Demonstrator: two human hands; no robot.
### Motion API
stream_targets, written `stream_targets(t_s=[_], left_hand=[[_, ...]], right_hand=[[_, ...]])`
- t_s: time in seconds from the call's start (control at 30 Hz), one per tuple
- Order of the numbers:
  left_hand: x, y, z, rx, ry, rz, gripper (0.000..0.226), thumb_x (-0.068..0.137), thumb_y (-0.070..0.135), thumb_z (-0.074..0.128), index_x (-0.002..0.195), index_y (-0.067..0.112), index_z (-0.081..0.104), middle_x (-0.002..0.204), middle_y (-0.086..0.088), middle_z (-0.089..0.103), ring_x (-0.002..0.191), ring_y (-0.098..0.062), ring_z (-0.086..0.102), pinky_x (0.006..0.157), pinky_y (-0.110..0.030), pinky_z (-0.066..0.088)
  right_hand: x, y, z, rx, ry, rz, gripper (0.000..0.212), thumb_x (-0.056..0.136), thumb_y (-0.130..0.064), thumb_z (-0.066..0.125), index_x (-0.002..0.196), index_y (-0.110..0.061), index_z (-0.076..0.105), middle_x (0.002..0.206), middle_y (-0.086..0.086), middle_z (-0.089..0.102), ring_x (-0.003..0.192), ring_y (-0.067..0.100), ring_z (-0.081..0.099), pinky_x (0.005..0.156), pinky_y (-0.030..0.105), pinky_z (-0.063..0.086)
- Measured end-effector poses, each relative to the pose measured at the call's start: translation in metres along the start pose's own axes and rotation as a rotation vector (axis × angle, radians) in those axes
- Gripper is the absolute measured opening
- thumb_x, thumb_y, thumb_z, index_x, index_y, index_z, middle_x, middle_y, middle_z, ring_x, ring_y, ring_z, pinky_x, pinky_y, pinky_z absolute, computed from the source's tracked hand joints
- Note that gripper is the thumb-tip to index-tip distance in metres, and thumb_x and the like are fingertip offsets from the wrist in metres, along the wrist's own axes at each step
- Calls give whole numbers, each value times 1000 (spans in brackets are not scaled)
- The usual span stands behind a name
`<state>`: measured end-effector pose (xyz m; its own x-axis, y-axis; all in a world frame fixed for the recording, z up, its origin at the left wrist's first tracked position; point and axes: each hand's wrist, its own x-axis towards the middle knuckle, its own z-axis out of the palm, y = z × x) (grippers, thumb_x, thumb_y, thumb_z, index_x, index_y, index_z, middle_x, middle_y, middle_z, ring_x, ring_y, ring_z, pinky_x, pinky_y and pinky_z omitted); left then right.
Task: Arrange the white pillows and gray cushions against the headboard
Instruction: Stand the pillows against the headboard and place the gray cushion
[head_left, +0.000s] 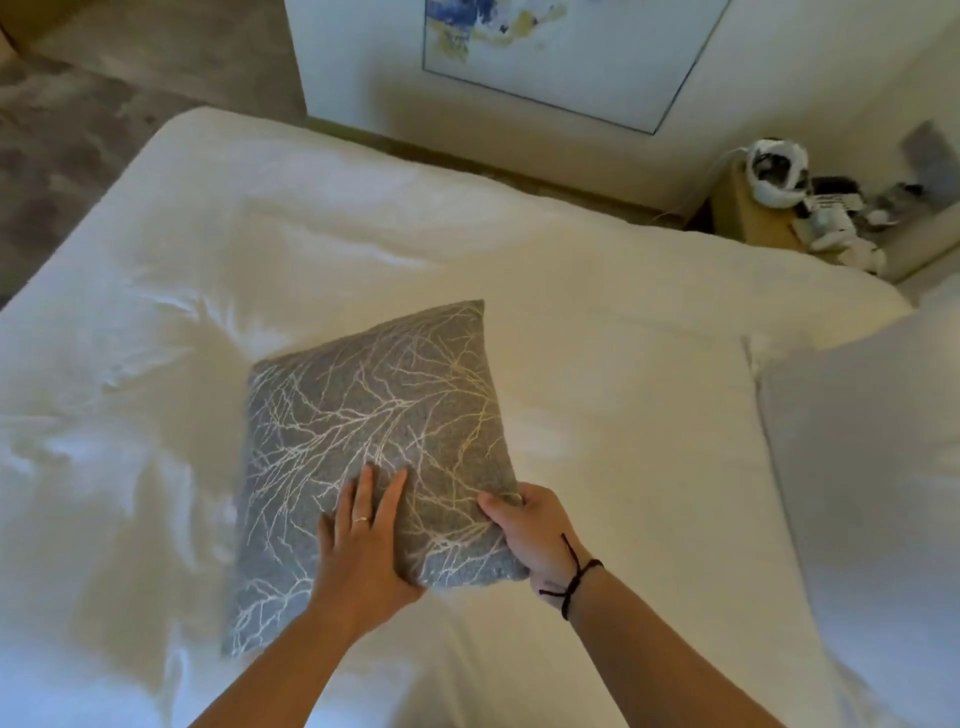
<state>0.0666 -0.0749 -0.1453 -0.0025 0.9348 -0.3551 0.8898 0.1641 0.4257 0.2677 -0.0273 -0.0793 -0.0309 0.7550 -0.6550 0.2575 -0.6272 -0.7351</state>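
A gray cushion (374, 415) with a pale branch pattern is held over the white bed (156, 312), tilted with its far corner raised. My left hand (363, 540) lies flat on its face, fingers spread, a ring on one finger. My right hand (530, 525) grips the cushion's right edge near the lower corner; a black cord is tied round that wrist. A long white pillow (597, 260) lies across the far side of the bed by the headboard (467, 161). Another white pillow (872, 467) sits at the right.
A framed painting (545, 52) hangs on the wall above the headboard. A wooden nightstand (748, 213) at the far right carries a white bag, a phone and other clutter. Carpet (78, 130) lies to the far left of the bed.
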Motion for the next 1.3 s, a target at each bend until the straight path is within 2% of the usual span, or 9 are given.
stream_targets(t_s=[0.23,0.4,0.53,0.67,0.77,0.9,1.1,1.2,1.3], left_hand=[[-7,144,11,-400,61,205,152,40,69,83,148,48,-22,163,4,-18,151,-29,3,109,-63,33],[-8,274,8,-460,117,407,147,39,88,69,144,51,-27,160,18,-19,149,-26,20,91,-52,50],[-21,401,35,-478,111,534,138,45,90,67,146,54,-19,164,13,4,143,-26,33,92,-56,52],[-33,513,102,-445,-123,564,134,53,72,81,144,59,-16,163,11,12,143,-18,31,106,-50,45],[-38,563,159,-452,-376,523,120,68,55,83,149,51,-5,161,9,23,140,-8,32,110,-28,34],[-54,599,201,-484,-340,321,95,82,53,71,155,37,11,160,6,27,140,-15,36,110,-30,34],[-57,626,204,-403,-278,266,85,87,61,59,155,36,15,161,5,25,142,-20,35,112,-38,34],[-56,639,204,-379,-199,342,70,89,57,59,149,40,28,156,7,35,136,-17,43,106,-36,41],[-53,661,211,-371,-130,539,50,92,45,61,140,44,44,145,14,48,123,0,45,96,-18,40]], right_hand=[[-85,-48,-116,-178,242,-291,35,87,-29,63,53,-26,57,56,-3,58,54,14,55,55,32,43],[-151,-64,-231,-244,443,-452,38,87,-29,66,58,-14,46,59,11,58,56,23,57,53,35,43],[-194,-48,-355,-252,585,-496,34,86,-32,67,63,-9,55,61,8,66,60,25,65,54,38,50],[-186,18,-496,-292,740,-391,41,83,-41,65,65,-10,46,60,10,52,55,24,52,53,35,38],[-156,102,-570,-379,744,-114,35,93,-34,60,75,-14,38,67,3,40,59,20,38,55,33,31],[-146,186,-606,-335,663,-23,28,96,-33,55,82,-18,37,68,3,49,57,19,43,55,32,36],[-142,188,-599,-292,606,-136,26,96,-37,55,88,-22,35,69,1,53,55,16,47,47,27,30],[-143,193,-595,-256,607,-139,26,95,-38,55,91,-23,34,70,-1,53,55,15,48,47,27,31],[-148,198,-603,-304,553,-106,29,93,-40,58,96,-24,35,72,-2,52,57,15,48,49,28,32]])
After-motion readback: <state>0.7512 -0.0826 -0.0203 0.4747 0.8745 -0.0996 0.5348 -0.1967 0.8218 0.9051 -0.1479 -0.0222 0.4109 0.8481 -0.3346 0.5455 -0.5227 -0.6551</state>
